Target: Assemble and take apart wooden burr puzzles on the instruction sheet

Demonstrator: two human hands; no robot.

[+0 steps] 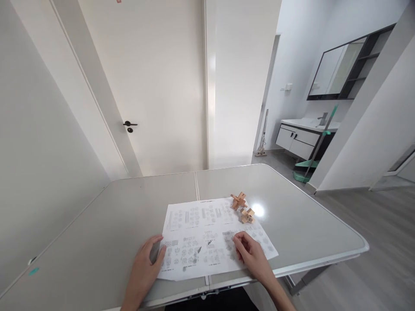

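Observation:
A large white sheet of paper [207, 255] printed with small grey diagrams lies flat on the table. At its left edge rests my left hand [145, 263], thumb and fingers apart, with the fingertips touching the paper. My right hand [248, 255] is on the right part of the sheet, fingers loosely curled in, with nothing visible in them. Just beyond it, on the paper's right edge, sits a light wooden interlocking puzzle [247, 215]. A second, more orange wooden puzzle [239, 201] of crossed pieces stands right behind that one, near the sheet's upper right corner.
The grey folding table [129, 216] has a centre seam and a pale metal rim. A green sticker [33, 271] is at its left side. Behind are a white door [155, 86], a sink cabinet [300, 137], a mop [264, 134] and a green broom with dustpan [303, 175].

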